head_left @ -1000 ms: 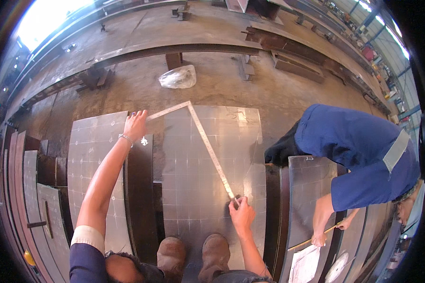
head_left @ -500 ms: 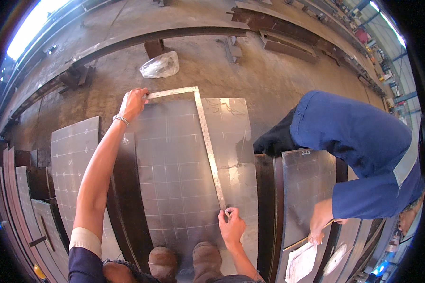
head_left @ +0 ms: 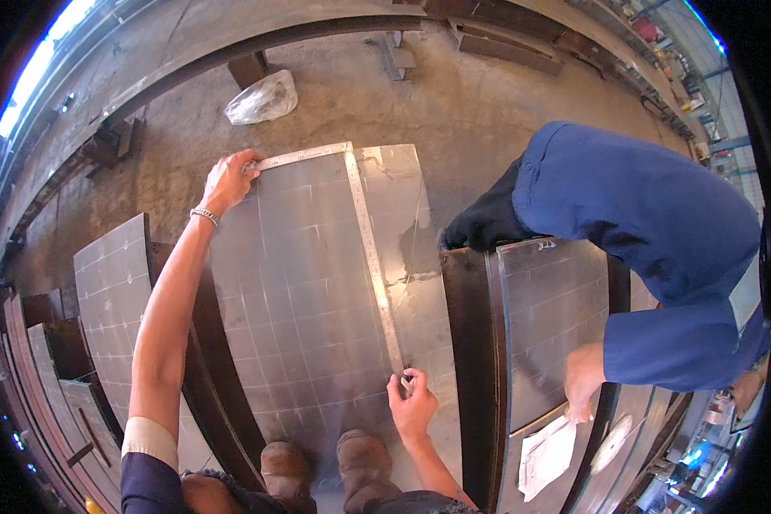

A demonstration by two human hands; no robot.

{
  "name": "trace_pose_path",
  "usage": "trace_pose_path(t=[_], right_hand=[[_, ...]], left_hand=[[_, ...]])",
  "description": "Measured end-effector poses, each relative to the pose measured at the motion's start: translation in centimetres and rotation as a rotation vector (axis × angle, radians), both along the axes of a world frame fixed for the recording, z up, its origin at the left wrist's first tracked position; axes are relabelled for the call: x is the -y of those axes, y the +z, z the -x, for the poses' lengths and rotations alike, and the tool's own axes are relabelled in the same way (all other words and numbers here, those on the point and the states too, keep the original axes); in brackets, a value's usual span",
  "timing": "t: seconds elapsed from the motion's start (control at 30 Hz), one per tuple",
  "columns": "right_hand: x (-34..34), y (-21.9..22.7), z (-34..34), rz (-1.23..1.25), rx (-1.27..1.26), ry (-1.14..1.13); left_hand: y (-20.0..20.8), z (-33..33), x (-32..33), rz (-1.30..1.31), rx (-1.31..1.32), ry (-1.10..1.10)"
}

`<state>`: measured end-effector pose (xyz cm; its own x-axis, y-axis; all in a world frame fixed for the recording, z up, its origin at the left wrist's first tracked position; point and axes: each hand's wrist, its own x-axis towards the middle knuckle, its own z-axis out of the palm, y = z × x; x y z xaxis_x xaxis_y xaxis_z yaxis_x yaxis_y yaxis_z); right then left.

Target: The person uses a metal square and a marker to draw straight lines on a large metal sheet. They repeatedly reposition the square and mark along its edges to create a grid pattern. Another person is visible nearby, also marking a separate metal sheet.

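Observation:
A steel framing square (head_left: 364, 224) lies on a large grey metal plate (head_left: 291, 283) scribed with a grid of pale lines. Its short arm runs along the plate's far edge, and the long arm comes back toward me. My left hand (head_left: 229, 182) grips the free end of the short arm at the far left corner. At the near end of the long arm, my right hand (head_left: 413, 403) is closed, pinching a small pale stick (head_left: 406, 385) between thumb and fingers. My boots (head_left: 364, 463) stand on the plate's near part.
At right a co-worker in blue crouches, one hand (head_left: 582, 381) by white papers (head_left: 546, 457) on another lined plate (head_left: 548, 325). Further lined plates (head_left: 116, 291) lie at left, with dark beams between. Beyond are a plastic bag (head_left: 263, 98) and a long steel beam (head_left: 308, 38).
The square's corner has come closer to the plate's far edge. My hands keep their places at its two ends. The whole view has shifted a little.

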<state>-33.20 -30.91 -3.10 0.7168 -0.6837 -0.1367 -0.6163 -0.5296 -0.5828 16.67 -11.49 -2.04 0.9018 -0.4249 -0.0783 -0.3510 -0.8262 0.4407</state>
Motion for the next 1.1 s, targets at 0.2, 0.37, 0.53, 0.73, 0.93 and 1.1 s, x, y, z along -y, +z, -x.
trace_pose_path(t=[0.2,0.37,0.53,0.73,0.93,1.1], right_hand=[[0.5,0.3,0.0,-0.078,0.029,-0.001],[0.4,-0.5,0.3,-0.057,0.051,0.002],[0.6,-0.3,0.2,-0.012,0.076,0.011],[0.8,0.0,0.1,0.003,0.11,0.042],[0.9,-0.1,0.3,-0.011,0.078,0.045],[0.9,-0.5,0.6,0.024,0.097,0.065]], left_hand=[[0.6,0.0,0.5,0.005,-0.007,-0.007],[0.9,-0.3,0.3,0.016,-0.012,-0.041],[0.6,0.1,0.3,0.074,-0.026,-0.026],[0.7,0.2,0.9,0.049,-0.022,-0.009],[0.5,-0.4,0.7,0.011,-0.004,-0.011],[0.2,-0.3,0.5,0.016,-0.002,0.012]])
